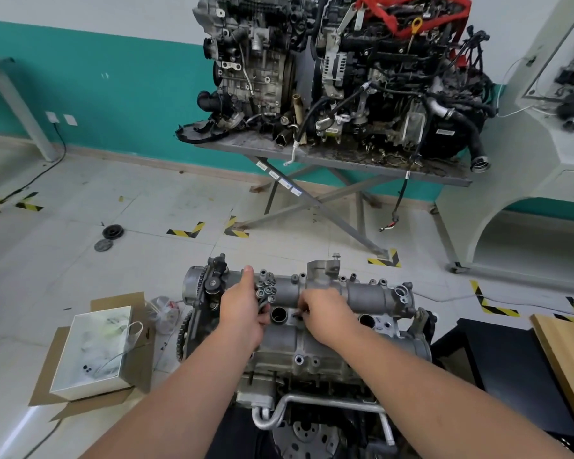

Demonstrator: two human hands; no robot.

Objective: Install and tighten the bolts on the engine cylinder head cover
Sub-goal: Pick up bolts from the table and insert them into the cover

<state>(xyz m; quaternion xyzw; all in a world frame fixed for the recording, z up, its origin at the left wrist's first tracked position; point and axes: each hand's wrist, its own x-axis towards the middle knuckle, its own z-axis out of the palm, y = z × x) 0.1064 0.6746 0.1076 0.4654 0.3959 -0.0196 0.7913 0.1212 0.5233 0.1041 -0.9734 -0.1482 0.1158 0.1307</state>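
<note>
Pinching a small dark bolt (298,315) at the middle of the grey cast-aluminium cylinder head cover (362,294), I see my right hand (325,314); left hand (244,303) grips loose bolts (266,286) near its left end.

2 hands (242,308), 2 engines (252,61) on table (312,157), 1 cyl head cover (365,293), 1 white box (93,352)

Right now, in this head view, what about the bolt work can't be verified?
- Bolt under the right hand: fingers cover it, seating unknown.
- What the left hand grips: mostly hidden by its fingers.
- Bolts clustered on the cylinder head cover: too small to count.
</note>
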